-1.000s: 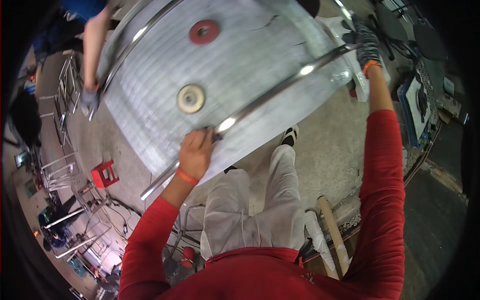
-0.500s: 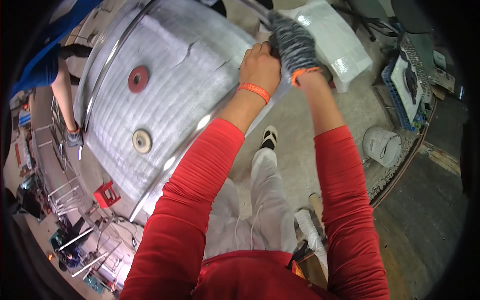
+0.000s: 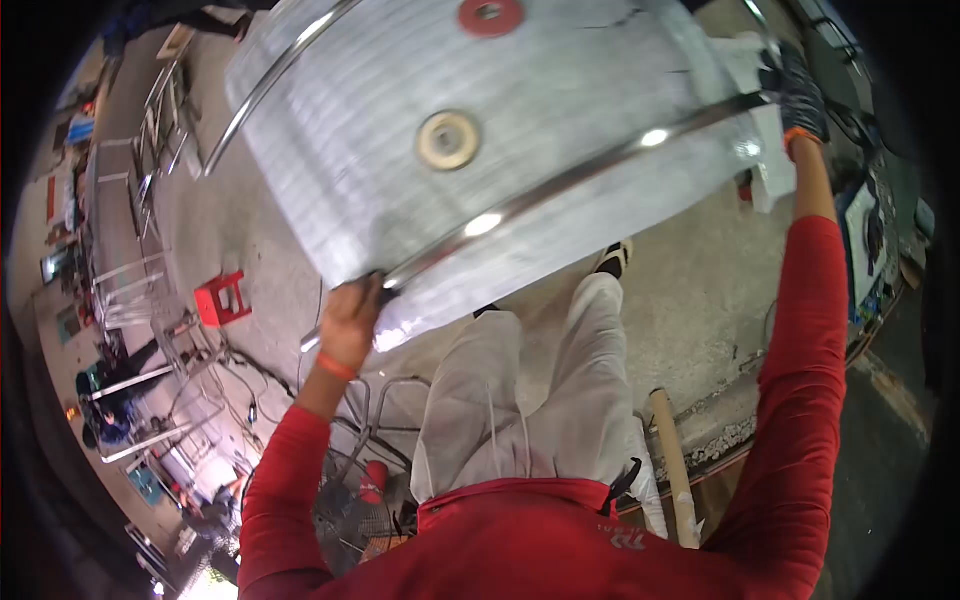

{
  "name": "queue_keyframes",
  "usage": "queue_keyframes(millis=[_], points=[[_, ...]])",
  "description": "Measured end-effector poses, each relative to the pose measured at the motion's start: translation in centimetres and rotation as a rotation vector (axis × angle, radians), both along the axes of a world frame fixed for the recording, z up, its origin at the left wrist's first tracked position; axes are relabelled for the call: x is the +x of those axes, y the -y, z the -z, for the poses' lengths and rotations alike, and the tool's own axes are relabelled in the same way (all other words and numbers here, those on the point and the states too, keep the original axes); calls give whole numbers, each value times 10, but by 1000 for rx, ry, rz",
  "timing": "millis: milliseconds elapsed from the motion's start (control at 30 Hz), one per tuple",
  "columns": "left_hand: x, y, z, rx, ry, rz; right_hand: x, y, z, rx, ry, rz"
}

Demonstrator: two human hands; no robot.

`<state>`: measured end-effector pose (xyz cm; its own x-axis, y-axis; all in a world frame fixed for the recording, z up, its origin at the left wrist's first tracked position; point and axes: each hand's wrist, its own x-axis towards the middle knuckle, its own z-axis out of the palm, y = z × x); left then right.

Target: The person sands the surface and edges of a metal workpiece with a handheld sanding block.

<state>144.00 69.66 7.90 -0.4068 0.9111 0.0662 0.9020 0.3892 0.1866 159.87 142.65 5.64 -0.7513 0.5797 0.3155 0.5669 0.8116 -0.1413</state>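
Note:
A long shiny metal tube slants across the near side of a work surface wrapped in clear plastic. My bare left hand, with an orange band at the wrist, is closed around the tube near its left end. A small dark thing shows by its fingers; I cannot make out what it is. At the tube's right end, my right hand in a dark knit glove with an orange cuff grips the metal, fingers partly hidden. A cream ring-shaped roll and a red ring-shaped roll lie on the plastic.
Another bent metal tube runs along the far left side. A red stool stands on the floor at left, near metal frames and cables. Below me are a cardboard tube and a fan.
My left hand has moved from beside my right hand to the tube's left end. My right hand is farther right. The view has shifted, and the co-worker's gloved hand has left the picture.

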Motion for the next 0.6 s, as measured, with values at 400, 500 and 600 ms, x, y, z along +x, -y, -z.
queue_keyframes(millis=[400, 500, 600], points=[[-13, 152, -87, -46, 105, -440, -13, 25, -26, -684, -342, 291], [-7, 114, -23, -79, 48, -236, -21, 51, -46, -791, -385, 410], [1, 78, -12, -115, -240, -164, -10, 43, -38, -472, -149, 242]])
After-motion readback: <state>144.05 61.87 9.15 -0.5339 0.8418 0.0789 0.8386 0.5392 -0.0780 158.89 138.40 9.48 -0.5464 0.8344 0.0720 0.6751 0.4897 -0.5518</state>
